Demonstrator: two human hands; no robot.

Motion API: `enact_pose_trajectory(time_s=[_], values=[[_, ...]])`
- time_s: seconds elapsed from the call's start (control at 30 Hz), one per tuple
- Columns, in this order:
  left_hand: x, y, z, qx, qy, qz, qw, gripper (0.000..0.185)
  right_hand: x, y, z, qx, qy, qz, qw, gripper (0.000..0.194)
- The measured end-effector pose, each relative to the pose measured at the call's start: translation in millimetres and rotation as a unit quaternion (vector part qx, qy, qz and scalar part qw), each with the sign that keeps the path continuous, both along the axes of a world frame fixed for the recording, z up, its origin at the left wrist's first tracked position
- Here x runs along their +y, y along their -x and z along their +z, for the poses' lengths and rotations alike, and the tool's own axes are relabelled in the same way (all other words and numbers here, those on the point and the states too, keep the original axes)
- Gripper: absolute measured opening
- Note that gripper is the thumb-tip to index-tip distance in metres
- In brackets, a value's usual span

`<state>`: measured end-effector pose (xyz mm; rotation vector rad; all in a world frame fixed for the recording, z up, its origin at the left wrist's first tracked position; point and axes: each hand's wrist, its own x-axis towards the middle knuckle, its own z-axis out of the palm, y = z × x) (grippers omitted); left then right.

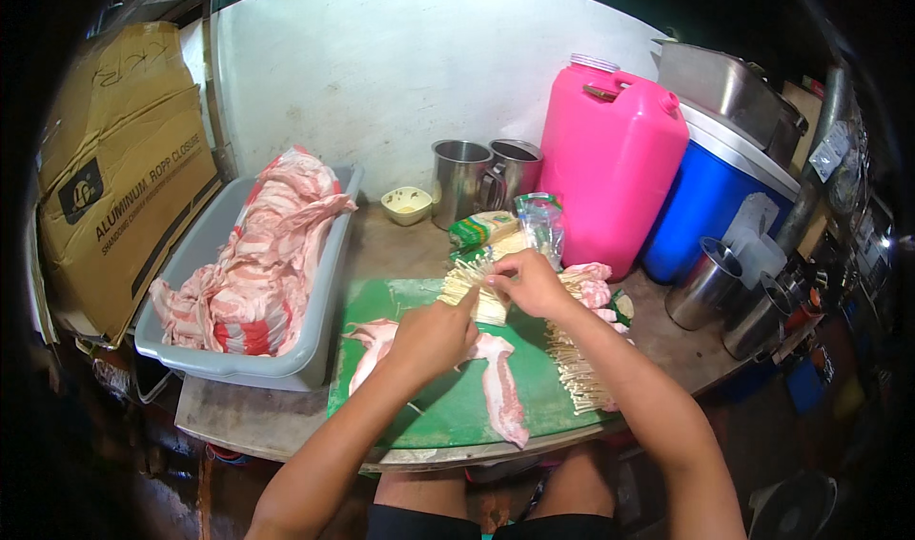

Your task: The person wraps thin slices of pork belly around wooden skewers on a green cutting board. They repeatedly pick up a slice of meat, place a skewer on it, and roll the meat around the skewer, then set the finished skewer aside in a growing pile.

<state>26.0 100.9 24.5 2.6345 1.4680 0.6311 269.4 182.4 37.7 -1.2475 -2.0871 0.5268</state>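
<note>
Both my hands are at a bunch of enoki mushrooms (488, 307) near the back of the green cutting board (429, 425). My left hand (437, 333) touches the bunch from the near left; its fingertips are partly hidden. My right hand (530, 282) pinches some of the thin stems from the right. Thin slices of raw, fatty meat (503, 393) lie on the board below my left hand. Right of them, partly behind my right forearm, is a row of enoki bundles (575, 375) with meat around them. Opened plastic packs of enoki (482, 231) lie behind the board.
A grey tub (314, 347) of sliced raw meat (268, 254) stands left, beside a cardboard box (129, 182). Behind are a small bowl (407, 207), steel mugs (461, 182) and a pink jerrycan (607, 161). A blue cooler (704, 197) and steel cups (704, 286) stand right.
</note>
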Motion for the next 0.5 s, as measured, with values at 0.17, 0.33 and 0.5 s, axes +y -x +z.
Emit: enact_pose_trajectory(time_s=[0.17, 0.33, 0.5], values=[[33.2, -6.5, -11.8, 0.07, 0.009, -0.012, 0.997, 0.064, -12.1, 5.8, 5.5, 0.034, -0.014, 0.015, 0.999, 0.02], [36.0, -12.8, -8.0, 0.11, 0.022, 0.007, 0.994, 0.066, -40.5, -10.8, 44.5, 0.186, 0.043, 0.028, 0.981, 0.023], [32.4, -0.6, -4.3, 0.066, 0.024, 0.031, 0.997, 0.067, -98.8, -15.2, 66.9, 0.186, 0.068, 0.109, 0.974, 0.022]])
